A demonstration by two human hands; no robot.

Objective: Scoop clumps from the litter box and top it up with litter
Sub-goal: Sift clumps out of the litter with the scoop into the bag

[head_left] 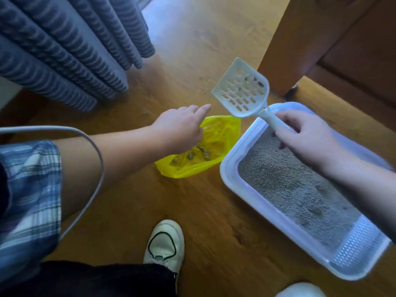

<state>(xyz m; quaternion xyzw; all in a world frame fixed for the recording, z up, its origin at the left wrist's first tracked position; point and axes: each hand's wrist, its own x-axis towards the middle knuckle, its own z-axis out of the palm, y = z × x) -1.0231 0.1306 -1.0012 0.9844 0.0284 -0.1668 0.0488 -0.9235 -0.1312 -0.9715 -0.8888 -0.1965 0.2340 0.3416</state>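
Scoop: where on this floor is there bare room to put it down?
Bare floor lies between the yellow bag, the shoe and the litter box, and farther off between the curtain and the wooden cabinet. The gap between bag and box is tight.

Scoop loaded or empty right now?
Almost empty. The scoop in the right hand shows bare slots, only a few dark bits; clumps lie in the bag.

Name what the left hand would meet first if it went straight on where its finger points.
Probably the scoop; depth is unclear, so the left hand might pass under it.
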